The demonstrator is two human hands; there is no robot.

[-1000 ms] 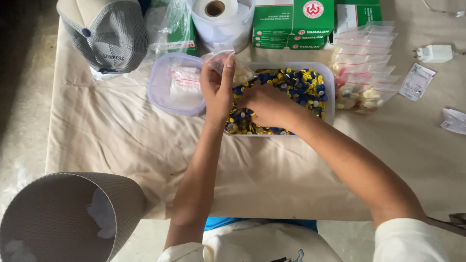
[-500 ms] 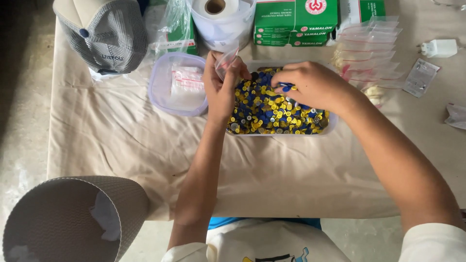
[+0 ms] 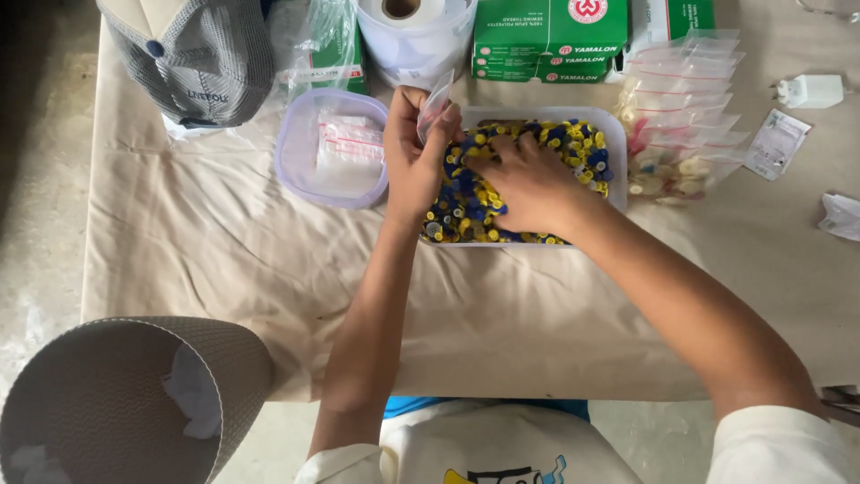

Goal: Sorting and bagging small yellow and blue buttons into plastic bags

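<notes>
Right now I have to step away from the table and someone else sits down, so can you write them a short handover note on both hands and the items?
Left hand: holds a small clear bag upright at the tray's left end.
Right hand: palm down in the blue and yellow pieces; whether it grips any is hidden.
Items: white tray of pieces at table centre; round clear tub with packets to its left; stack of clear bags to its right, the lower ones filled with pale pieces.
Done: some bags in the stack are filled.
Left: the tray remains full of pieces.

Grey cap [image 3: 193, 58], paper roll [image 3: 415, 36], green boxes [image 3: 548, 36]
</notes>
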